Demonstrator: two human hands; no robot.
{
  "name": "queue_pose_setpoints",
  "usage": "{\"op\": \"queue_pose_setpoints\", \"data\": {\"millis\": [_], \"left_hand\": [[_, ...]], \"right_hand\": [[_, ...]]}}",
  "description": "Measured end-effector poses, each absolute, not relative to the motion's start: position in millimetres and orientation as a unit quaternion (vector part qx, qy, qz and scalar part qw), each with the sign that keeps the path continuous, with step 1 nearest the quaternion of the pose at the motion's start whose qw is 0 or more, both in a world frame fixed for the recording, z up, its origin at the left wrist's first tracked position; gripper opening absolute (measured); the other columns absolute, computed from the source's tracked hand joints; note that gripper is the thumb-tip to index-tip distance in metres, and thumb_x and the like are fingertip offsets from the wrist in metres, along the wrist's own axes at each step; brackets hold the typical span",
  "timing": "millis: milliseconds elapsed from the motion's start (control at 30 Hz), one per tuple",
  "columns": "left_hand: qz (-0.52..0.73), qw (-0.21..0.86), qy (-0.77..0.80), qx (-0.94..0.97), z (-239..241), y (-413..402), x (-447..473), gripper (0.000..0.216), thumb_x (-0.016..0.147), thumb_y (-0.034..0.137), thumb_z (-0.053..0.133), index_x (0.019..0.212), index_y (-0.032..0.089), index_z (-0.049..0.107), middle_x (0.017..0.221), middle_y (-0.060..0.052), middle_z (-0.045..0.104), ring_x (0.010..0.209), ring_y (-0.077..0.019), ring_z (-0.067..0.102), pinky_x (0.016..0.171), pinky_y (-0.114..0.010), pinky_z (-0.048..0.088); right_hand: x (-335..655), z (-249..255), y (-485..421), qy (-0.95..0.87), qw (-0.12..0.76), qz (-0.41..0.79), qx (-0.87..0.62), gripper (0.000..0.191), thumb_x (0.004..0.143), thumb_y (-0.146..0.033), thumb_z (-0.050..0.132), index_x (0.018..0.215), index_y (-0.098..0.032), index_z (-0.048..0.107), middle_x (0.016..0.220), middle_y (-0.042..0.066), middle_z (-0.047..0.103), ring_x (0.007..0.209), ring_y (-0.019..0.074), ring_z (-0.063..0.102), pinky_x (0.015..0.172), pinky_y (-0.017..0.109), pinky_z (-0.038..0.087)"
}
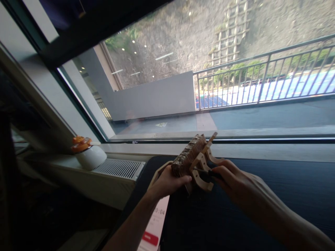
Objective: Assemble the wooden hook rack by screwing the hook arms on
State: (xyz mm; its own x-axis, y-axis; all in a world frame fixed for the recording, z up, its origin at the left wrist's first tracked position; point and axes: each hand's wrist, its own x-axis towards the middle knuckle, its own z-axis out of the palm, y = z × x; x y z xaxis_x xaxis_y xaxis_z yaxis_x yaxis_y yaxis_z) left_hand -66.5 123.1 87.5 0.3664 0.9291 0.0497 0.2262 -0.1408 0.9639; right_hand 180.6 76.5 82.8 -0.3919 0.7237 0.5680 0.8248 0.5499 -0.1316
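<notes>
Evidently, the wooden assembly is held above the near edge of the dark surface, close to the window side and tilted, w/ its far end raised. A brown block w/ a rough, shiny top makes up its main part; pale curved brackets w/ small holes are set along its right side, & a thin wooden strip sticks up past the far end.

The near end is gripped by the left hand, fingers curled under & behind it, thumb laid along the near side. By the right hand, closed round a black handle, a screwdriver (prob.) is held, its metal shaft aimed at the brackets. Whether the tip is seated in a screw can't be made out.

The step in hand is judged to be fastening or loosening at a bracket; which of the 2 can't be told. For the next move, a firm brace from the left hand & a shaft kept in line w/ the hole are called for, plus steady pressure, as the tip could slip toward the thumb.

Further out, a phone w/ a lit screen is partly hidden by the left forearm. To the left, a white pot w/ an orange top is seen next to a vent grille; beyond the window, a railing is visible.
</notes>
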Motion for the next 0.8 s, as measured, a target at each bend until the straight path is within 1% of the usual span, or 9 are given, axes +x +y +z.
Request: {"op": "queue_pose_setpoints", "data": {"millis": [100,200,300,400,500,567,600,700,800], "left_hand": [[0.358,0.488,0.436,0.666,88.0,122.6,-65.4,0.033,0.072,0.026,0.08,0.102,0.014,0.077,0.103,-0.008,0.079,0.102,-0.0302,0.072,0.09,-0.038,0.057],[0.361,0.488,0.443,0.66,88.7,121.5,-64.4,0.033,0.071,0.027,0.081,0.1,0.012,0.077,0.102,-0.008,0.079,0.101,-0.0309,0.072,0.089,-0.038,0.058],[0.361,0.482,0.446,0.662,90.4,119.9,-64.0,0.032,0.071,0.027,0.081,0.1,0.012,0.077,0.1,-0.008,0.079,0.099,-0.0307,0.072,0.089,-0.038,0.059],[0.356,0.468,0.451,0.671,94.2,118.1,-63.6,0.029,0.072,0.025,0.08,0.099,0.014,0.078,0.098,-0.007,0.079,0.098,-0.0299,0.072,0.088,-0.038,0.059],[0.351,0.463,0.448,0.679,98.8,116.7,-62.7,0.027,0.072,0.025,0.08,0.098,0.014,0.078,0.097,-0.006,0.079,0.097,-0.0291,0.072,0.087,-0.037,0.059],[0.347,0.465,0.451,0.678,100.1,116.9,-62.4,0.027,0.072,0.024,0.081,0.097,0.014,0.077,0.097,-0.006,0.079,0.097,-0.0288,0.073,0.087,-0.036,0.059],[0.346,0.468,0.451,0.676,99.6,117.5,-62.7,0.027,0.072,0.024,0.081,0.097,0.015,0.077,0.097,-0.005,0.079,0.097,-0.0287,0.073,0.087,-0.036,0.059],[0.352,0.492,0.432,0.669,94.0,120.8,-64.7,0.029,0.073,0.024,0.081,0.1,0.015,0.077,0.1,-0.005,0.079,0.1,-0.0286,0.072,0.089,-0.036,0.058],[0.365,0.52,0.409,0.655,87.6,123.9,-67.0,0.035,0.072,0.024,0.082,0.104,0.014,0.076,0.106,-0.006,0.078,0.104,-0.029,0.071,0.093,-0.037,0.057]], "right_hand": [[177.8,83.2,76.8,-0.822,0.309,-0.104,-0.467,0.018,0.095,-0.016,0.044,0.099,-0.023,0.06,0.106,0.008,0.07,0.06,0.0177,0.068,0.047,0.028,0.038],[172.4,86.0,73.9,-0.804,0.31,-0.064,-0.504,0.014,0.096,-0.023,0.048,0.09,-0.024,0.061,0.089,0.005,0.072,0.06,0.0194,0.07,0.05,0.028,0.04],[166.9,90.7,69.7,-0.796,0.295,-0.024,-0.527,0.022,0.099,-0.024,0.047,0.08,-0.024,0.058,0.07,0.001,0.071,0.055,0.0188,0.07,0.049,0.028,0.039],[163.5,93.1,66.4,-0.795,0.28,-0.001,-0.538,0.029,0.101,-0.021,0.042,0.075,-0.024,0.056,0.062,-0.001,0.07,0.05,0.0172,0.068,0.046,0.027,0.037],[164.2,90.9,65.0,-0.788,0.272,0.012,-0.552,0.012,0.093,-0.021,0.05,0.096,-0.024,0.062,0.068,-0.001,0.074,0.054,0.0201,0.071,0.047,0.027,0.037],[167.1,88.5,64.6,-0.788,0.279,0.022,-0.548,0.031,0.085,-0.017,0.054,0.115,-0.024,0.059,0.08,0.0,0.077,0.059,0.021,0.072,0.05,0.027,0.04],[169.1,87.7,64.4,-0.79,0.283,0.022,-0.543,0.037,0.083,-0.015,0.053,0.119,-0.024,0.057,0.085,0.001,0.078,0.062,0.0208,0.073,0.052,0.027,0.042],[175.1,89.7,64.1,-0.802,0.283,-0.014,-0.525,0.032,0.086,-0.013,0.048,0.112,-0.025,0.061,0.091,0.002,0.078,0.068,0.0213,0.074,0.056,0.028,0.044],[179.0,96.4,64.7,-0.82,0.276,-0.058,-0.498,0.028,0.091,-0.016,0.045,0.106,-0.025,0.067,0.102,0.005,0.077,0.068,0.0209,0.074,0.052,0.028,0.045]]}}
